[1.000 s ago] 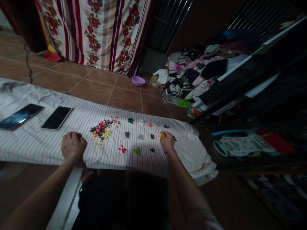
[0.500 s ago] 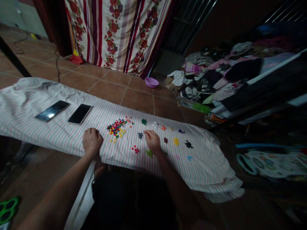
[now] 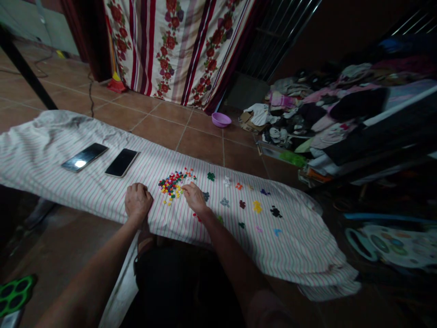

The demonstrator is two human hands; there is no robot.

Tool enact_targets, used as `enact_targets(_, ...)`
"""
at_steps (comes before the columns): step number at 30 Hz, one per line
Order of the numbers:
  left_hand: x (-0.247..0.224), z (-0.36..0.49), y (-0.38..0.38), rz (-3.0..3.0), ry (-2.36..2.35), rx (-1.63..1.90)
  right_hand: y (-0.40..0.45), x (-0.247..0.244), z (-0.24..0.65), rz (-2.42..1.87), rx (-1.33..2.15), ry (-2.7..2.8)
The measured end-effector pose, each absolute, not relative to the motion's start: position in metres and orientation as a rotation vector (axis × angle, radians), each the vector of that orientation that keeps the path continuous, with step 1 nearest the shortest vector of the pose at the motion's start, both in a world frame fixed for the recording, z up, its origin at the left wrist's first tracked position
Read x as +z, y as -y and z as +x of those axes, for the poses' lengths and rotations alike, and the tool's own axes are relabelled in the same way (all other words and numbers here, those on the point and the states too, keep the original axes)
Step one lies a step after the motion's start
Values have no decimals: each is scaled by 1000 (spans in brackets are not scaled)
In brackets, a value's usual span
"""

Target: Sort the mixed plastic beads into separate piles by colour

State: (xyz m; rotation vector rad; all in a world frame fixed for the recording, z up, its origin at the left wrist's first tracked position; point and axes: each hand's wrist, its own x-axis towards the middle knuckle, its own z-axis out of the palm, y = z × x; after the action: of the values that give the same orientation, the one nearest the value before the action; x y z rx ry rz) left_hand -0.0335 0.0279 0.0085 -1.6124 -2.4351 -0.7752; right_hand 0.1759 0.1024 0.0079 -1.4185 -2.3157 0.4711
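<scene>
A mixed pile of small coloured pieces (image 3: 172, 183), too small to name more exactly, lies on the striped cloth (image 3: 205, 232). At its right edge, beside some yellow pieces, is my right hand (image 3: 194, 197), fingertips pinched together; anything between them is too small to make out. My left hand (image 3: 138, 200) rests as a fist on the cloth, left of the pile. Single-colour clusters spread to the right, among them dark green (image 3: 210, 176), white (image 3: 227, 181), grey (image 3: 224, 202), yellow (image 3: 257, 207) and black (image 3: 276, 211). My right wrist partly covers the red pieces (image 3: 197, 217).
Two phones (image 3: 122, 162) lie on the cloth at the left. Beyond the cloth's far edge, a purple basin (image 3: 221, 120) stands on the tiled floor. Heaped clothes (image 3: 307, 105) fill the right back, and a floral curtain (image 3: 177, 50) hangs behind.
My right hand has moved left from beside the dark grey cluster to the edge of the mixed pile, uncovering the lighter grey cluster. My left fist stays on the cloth. The view has shifted slightly.
</scene>
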Motion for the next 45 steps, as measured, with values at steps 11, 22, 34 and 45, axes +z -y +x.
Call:
enact_targets(11,8,-34,-26,-1622,2436,-771,-94,12,186,-1385,435,2219)
enact_targets(22,10,-31,-25,-1578,2460,-762,-81,28,315,-1568,249,1743)
enact_targets(34,17,-27,-24,-1561,2452,-720,-82,16,445,-2055,-23,1565)
enact_targets(45,11,-30,-26,-1566,2441,-726,-84,10,453,-2022,-7,1586)
